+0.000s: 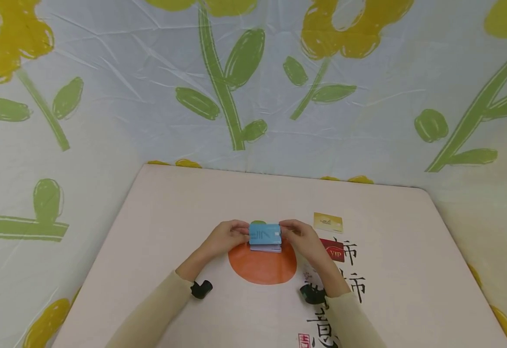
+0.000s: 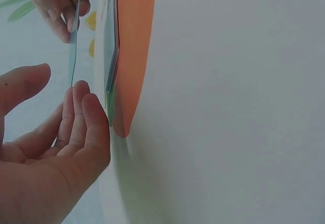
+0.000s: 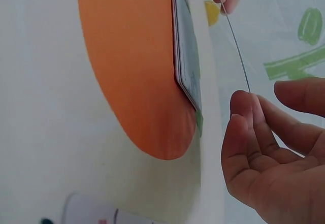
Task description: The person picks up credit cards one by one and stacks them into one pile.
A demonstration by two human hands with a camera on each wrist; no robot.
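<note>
Between my two hands a blue card [image 1: 265, 234] is held up over the table, its face towards the head camera. At its left edge are the fingertips of my left hand [image 2: 61, 148], the thumb standing apart. My right hand [image 3: 274, 148] has its fingertips on the opposite edge, with its thumb also apart in the right wrist view. A small stack of cards [image 3: 187, 51] lies below on the printed orange shape, separated from the blue card by a gap. In the head view, the near edge of a pale card [image 1: 265, 248] shows beneath it.
A gold card [image 1: 328, 223] and a red VIP card [image 1: 334, 250] lie flat to the right. The pale table mat [image 1: 162, 203] carries a printed orange fruit [image 1: 262, 270] and black characters [image 1: 323, 328]. A flower-patterned cloth [image 1: 118, 121] hangs behind and at the sides.
</note>
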